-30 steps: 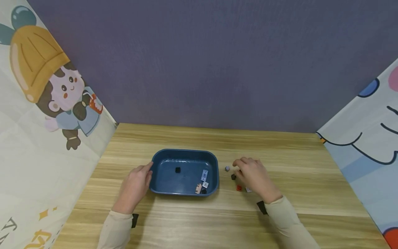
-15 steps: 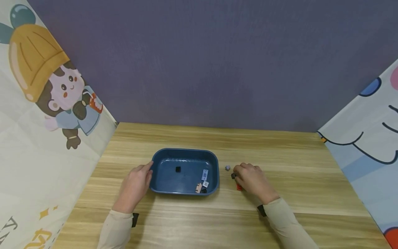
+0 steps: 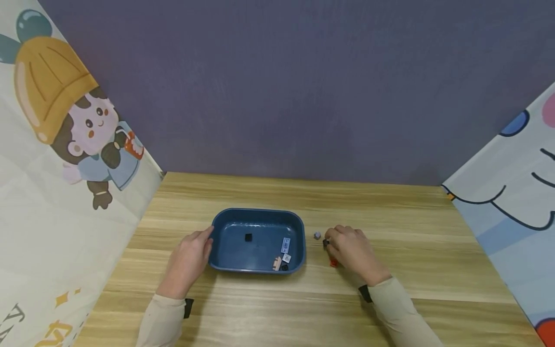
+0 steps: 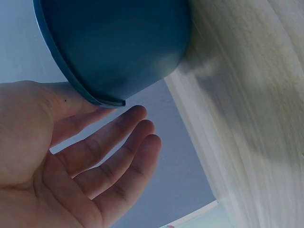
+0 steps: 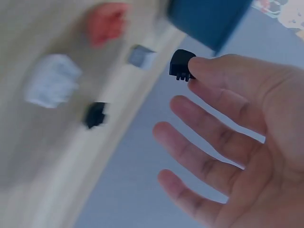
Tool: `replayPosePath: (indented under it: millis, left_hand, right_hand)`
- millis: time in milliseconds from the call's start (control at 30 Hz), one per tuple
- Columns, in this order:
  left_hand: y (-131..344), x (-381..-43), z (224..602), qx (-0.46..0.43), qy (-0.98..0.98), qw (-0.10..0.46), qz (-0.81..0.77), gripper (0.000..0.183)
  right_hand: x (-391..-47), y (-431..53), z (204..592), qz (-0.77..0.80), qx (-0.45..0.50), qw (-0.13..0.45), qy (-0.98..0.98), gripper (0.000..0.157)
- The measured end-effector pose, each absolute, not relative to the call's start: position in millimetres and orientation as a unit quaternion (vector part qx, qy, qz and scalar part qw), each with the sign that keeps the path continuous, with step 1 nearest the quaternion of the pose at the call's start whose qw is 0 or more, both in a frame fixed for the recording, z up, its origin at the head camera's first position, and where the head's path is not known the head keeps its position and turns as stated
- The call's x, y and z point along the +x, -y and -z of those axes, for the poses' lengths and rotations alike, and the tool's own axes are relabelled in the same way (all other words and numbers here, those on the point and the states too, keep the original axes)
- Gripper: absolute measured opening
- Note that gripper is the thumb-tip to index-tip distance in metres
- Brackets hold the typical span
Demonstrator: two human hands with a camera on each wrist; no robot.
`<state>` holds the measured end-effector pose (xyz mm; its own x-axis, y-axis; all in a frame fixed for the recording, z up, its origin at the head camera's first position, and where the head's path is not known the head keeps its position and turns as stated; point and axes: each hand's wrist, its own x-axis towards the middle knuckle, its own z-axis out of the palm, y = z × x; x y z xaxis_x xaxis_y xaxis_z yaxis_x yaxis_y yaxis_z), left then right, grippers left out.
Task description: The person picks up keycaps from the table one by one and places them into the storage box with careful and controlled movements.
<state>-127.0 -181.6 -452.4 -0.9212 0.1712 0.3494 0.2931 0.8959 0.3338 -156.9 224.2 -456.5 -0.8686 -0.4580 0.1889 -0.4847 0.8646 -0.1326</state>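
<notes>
My right hand (image 3: 353, 250) is low over the table, right of the blue tray (image 3: 251, 270). Between its thumb and index finger it pinches a small black plastic piece (image 5: 180, 64) with short prongs; the other fingers are spread. Close by lie a red piece (image 5: 107, 23), a small grey block (image 5: 141, 57), a whitish piece (image 5: 53, 80) and another black piece (image 5: 96, 115), some blurred. In the head view the hand covers the whitish one. My left hand (image 3: 188, 260) touches the tray's left rim with its index fingertip, its other fingers loosely bent outside the wall.
Inside the tray are a black piece (image 3: 248, 237), a light-blue printed tile (image 3: 285, 245), a white piece (image 3: 287, 258), a beige piece (image 3: 277, 263) and a second black one. The wooden table (image 3: 277, 313) ends at a grey-purple back panel (image 3: 277, 96); printed sheets flank both sides.
My right hand has moved slightly left and down onto the pieces, and thumb and index finger have closed on a black piece. My left hand and the tray have stayed in place.
</notes>
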Motion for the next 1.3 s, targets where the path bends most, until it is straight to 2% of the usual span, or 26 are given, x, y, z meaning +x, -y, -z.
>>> replayPosePath:
  millis: [167, 433, 1300]
  left_hand:
    - [182, -126, 453, -0.120, 0.961, 0.160, 0.192, 0.033]
    - [182, -125, 453, -0.122, 0.960, 0.163, 0.192, 0.033]
    - [182, -125, 453, -0.123, 0.959, 0.165, 0.194, 0.033]
  right_hand:
    - [-152, -214, 434, -0.094, 0.257, 0.103, 0.956, 0.026]
    - [-144, -186, 403, -0.112, 0.279, 0.099, 0.949, 0.022]
    - [-146, -168, 403, -0.109, 0.311, 0.124, 0.936, 0.026]
